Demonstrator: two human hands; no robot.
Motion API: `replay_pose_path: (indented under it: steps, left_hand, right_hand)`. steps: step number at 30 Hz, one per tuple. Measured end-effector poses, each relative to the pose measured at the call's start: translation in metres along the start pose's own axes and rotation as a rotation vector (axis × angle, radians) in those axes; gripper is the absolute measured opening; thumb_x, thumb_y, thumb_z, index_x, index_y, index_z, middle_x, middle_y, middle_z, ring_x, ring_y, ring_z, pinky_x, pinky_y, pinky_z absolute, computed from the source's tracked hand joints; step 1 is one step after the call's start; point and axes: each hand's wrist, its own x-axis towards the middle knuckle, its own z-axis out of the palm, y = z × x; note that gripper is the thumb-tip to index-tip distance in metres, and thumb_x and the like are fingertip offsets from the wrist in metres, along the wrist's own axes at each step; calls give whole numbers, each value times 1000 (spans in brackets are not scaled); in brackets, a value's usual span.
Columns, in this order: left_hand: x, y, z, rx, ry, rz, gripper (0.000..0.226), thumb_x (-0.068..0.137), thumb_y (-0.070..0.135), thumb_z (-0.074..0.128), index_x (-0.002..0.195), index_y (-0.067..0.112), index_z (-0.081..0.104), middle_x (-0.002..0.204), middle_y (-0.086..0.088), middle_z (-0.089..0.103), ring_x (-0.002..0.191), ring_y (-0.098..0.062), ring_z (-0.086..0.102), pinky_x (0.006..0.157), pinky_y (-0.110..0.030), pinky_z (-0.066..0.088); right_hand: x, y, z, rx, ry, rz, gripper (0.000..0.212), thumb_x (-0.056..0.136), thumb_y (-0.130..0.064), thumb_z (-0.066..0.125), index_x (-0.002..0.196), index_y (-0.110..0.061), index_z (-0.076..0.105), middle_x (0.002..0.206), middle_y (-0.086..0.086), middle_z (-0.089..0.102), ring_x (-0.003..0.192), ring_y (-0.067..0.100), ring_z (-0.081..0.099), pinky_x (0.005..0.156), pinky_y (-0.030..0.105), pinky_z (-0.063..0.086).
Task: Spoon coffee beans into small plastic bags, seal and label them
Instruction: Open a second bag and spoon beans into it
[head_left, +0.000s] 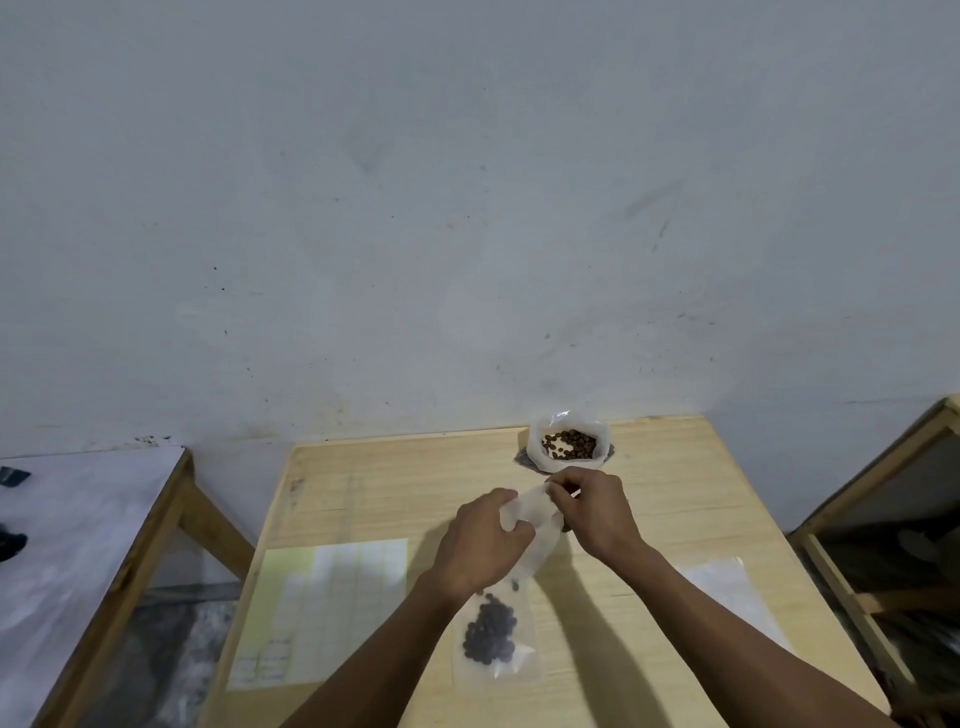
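We pinch the small bag (532, 512) at its mouth with our left hand (480, 540) and right hand (595, 512), likely to spread it for filling; it hangs between them above the table (649, 519) (the bean supply (570, 444) sits just beyond, a filled bag (491, 631) nearer us).

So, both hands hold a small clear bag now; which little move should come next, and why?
Probably pull the mouth of the small clear bag open. The left hand and right hand both pinch its top edge above the table, and it looks empty and flat. The open container of coffee beans sits just behind it. No spoon is visible.
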Motion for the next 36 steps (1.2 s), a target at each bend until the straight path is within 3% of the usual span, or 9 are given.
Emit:
replay_pose_path:
  steps: [5,9,11,15,19,23,28,32,36]
  left_hand:
    - [4,5,-1,-27,17,31,34,85,47,52,115,34,62,110,14,67,102,-10,63,91,-38,53]
    - [4,-6,7,14,56,161,70,81,66,58,140,32,44,137,19,51,125,-4,48,106,-31,41]
    - [5,-9,18,151,131,257,85,71,69,65,142,32,36,137,20,44,127,-4,41,107,-30,37]
    - [14,-22,43,364,247,256,107,65,73,64,150,26,19,148,11,34,145,-18,26,118,-40,25]
    - [21,-28,53,382,406,314,95,73,54,71,147,22,22,137,1,50,131,-24,47,111,-47,37]
    - [31,-30,55,339,447,349,78,83,55,47,149,23,19,138,3,47,129,-19,44,115,-44,31]
    - [40,-39,52,379,359,316,82,79,51,36,154,20,19,146,2,41,138,-17,34,119,-42,17]
    - [48,-45,50,356,383,316,80,77,44,47,151,20,29,141,4,47,133,-16,42,116,-43,27]
    - [59,-58,42,339,406,350,82,73,37,63,148,16,37,133,-3,53,120,-22,52,104,-43,42]
  right_hand:
    - [3,-1,5,23,71,18,16,93,-14,57,80,-17,67,70,-3,67,56,14,65,61,44,57]
    - [8,5,1,155,90,118,18,91,-14,60,73,-16,66,69,0,66,62,22,70,64,48,59]
    - [11,6,3,234,103,196,19,88,-15,63,69,-15,67,68,3,68,65,26,71,65,50,60]
    - [14,10,7,349,89,301,18,84,-15,65,67,-12,68,69,4,70,75,35,69,68,53,60]
    - [17,15,6,408,49,345,20,85,-15,67,66,-9,68,71,11,71,77,39,70,71,56,59]
    - [23,18,3,425,-12,339,21,89,-15,65,70,-4,68,77,18,71,74,35,69,71,57,59]
    - [26,20,0,241,-114,211,28,94,-22,58,78,-3,71,80,15,72,72,28,71,70,42,62]
    - [33,27,-2,284,-196,194,26,96,-24,55,84,-9,73,83,11,72,65,15,66,62,30,56]
    - [45,60,-5,153,-181,151,15,95,-18,59,98,-17,73,90,-1,72,77,14,65,69,20,49]
